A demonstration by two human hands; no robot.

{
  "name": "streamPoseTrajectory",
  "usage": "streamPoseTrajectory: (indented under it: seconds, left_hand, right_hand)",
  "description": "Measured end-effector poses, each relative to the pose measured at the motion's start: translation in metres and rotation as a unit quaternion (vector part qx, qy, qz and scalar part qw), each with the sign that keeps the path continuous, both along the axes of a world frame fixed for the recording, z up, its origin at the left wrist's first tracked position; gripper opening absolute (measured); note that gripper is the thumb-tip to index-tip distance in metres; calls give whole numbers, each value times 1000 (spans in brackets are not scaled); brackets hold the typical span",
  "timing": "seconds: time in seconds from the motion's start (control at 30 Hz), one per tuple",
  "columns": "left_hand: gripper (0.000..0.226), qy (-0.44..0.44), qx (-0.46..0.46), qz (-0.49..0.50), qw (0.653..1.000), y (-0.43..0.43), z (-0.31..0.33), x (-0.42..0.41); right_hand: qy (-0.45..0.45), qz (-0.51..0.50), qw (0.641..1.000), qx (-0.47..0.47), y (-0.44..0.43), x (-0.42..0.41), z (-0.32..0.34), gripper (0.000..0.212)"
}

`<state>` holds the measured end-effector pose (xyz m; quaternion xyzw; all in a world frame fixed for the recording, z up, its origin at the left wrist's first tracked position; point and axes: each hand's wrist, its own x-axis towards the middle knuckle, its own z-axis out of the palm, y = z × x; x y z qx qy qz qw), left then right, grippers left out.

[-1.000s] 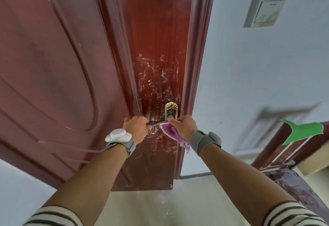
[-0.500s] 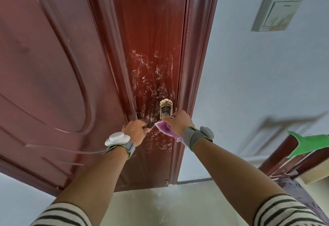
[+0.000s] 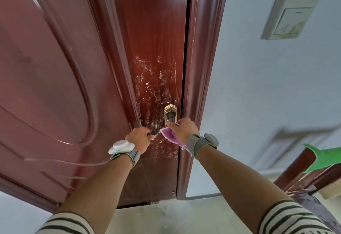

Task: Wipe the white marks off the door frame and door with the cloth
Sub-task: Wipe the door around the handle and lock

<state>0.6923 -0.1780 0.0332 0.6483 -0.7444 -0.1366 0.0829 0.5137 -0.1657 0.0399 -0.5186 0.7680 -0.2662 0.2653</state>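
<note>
Pale wall [image 3: 258,86] flanks a glossy red-brown wooden door [image 3: 156,30] with white marks [image 3: 153,82]; left hand [image 3: 138,138] grips its dark lever handle [image 3: 159,131], right hand [image 3: 184,129] pinches a pink cloth [image 3: 169,136].

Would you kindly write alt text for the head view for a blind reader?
The right hand holds a pink cloth at the brass lock plate of a red-brown door smeared with white marks; left hand grips the handle.

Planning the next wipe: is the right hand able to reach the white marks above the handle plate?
Probably yes: the right hand, gripping the pink cloth, is just below the white marks; nothing blocks it.
</note>
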Motion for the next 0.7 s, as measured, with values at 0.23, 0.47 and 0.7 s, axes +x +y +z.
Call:
streamPoseTrajectory:
  seconds: [0.23,0.47,0.7]
  left_hand:
    - [26,-45,-27,-47,998,-9,3,7]
    - [33,-100,-96,-113,984,-12,30,24]
    - [52,-118,-198,-172,958,-17,54,51]
  right_hand:
    - [-4,-29,999,13,0,4,4,49]
    - [-48,-82,994,47,11,1,11,59]
    - [-61,-135,987,64,34,-1,19,55]
